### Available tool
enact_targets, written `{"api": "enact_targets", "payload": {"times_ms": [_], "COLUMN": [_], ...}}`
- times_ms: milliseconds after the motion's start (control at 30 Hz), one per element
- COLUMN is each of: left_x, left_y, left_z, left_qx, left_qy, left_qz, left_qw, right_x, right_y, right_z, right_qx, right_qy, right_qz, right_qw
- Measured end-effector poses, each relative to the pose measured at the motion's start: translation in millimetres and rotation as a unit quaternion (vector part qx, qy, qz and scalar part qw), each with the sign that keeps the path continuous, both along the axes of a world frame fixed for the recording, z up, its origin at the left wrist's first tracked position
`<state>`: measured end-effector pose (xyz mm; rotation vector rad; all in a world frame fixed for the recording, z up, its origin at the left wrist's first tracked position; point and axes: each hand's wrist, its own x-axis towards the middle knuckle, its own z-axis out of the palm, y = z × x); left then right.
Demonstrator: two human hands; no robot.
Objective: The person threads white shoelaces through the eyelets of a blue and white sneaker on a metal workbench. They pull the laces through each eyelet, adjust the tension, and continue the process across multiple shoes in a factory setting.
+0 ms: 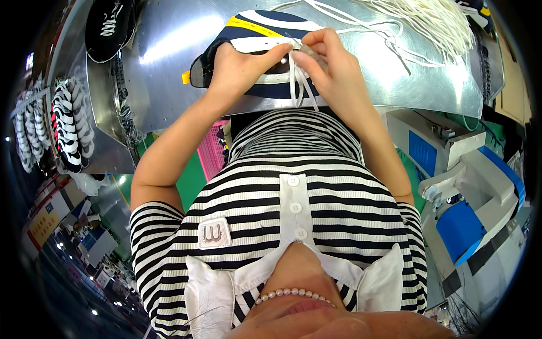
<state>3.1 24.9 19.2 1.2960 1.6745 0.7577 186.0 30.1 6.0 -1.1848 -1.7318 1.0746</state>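
- Steel worktable [395,85]: broad polished sheet, glare across it. We judge a shoe could skate on this surface if the lace is tugged hard.
- Navy-and-white shoe [257,25]: lies at the table's near edge, just under both hands, a yellow strip along its far side. Being so near the edge, it could tip off toward our lap.
- Heap of white laces [429,20]: loose bundle at the far right, strands trailing toward the shoe; a trailing strand could snag the working lace.
- Left hand [240,68]: curled, pressing down on the shoe, fingers closed on its upper.
- Right hand [333,65]: fingertips pinched on the white lace [299,87], whose two ends hang below. A slack pinch could let the end slip back out of its eyelet, we reckon.
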Motion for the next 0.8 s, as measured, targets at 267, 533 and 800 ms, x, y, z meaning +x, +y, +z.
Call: {"api": "enact_targets", "payload": {"times_ms": [267,533,800], "left_x": [0.9,2.0,-18.9], "left_y": [-5.6,-20.4,-3.0], "left_z": [5.4,-1.5,6.4], "left_qx": [0.000,0.083,-0.087], "left_qy": [-0.015,-0.157,-0.180], "left_qz": [0.012,-0.065,-0.010], "left_qw": [1.000,0.982,0.980], "right_x": [12.5,-10.9,19.7], "right_y": [6.7,19.8,35.5], "right_z": [1.1,14.0,37.2], "right_qx": [0.029,0.029,-0.016], "right_qy": [-0.062,-0.224,-0.236], "right_qz": [0.023,0.078,0.063], "right_qw": [0.997,0.971,0.969]}}
